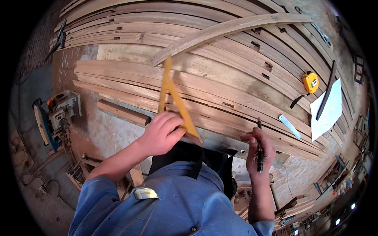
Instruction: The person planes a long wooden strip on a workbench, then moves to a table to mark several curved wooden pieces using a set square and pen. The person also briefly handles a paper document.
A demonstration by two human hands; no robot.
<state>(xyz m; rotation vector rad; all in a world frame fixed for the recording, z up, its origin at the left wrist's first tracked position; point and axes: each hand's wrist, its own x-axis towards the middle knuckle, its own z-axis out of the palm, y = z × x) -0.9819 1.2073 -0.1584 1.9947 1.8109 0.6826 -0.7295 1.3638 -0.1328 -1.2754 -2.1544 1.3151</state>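
Observation:
My left hand [160, 133] is closed around the lower end of a yellow triangle square [181, 107]. The square is tilted over the near group of long wooden strips [118, 70], its tip reaching toward the far boards; I cannot tell whether it touches the wood. My right hand [263, 151] grips a black pen [260, 156] between its fingers, above the near edge of the same strips. Small rectangular mortises are cut in some strips. A short rounded wooden piece [124, 112] lies left of my left hand.
Farther back lie many long boards [165, 21], with a curved wooden piece [228, 29] across them. At right are a yellow tape measure [310, 82], a white sheet [330, 110] under a dark strip, and a small metal ruler [289, 126]. A power saw [59, 114] stands at left.

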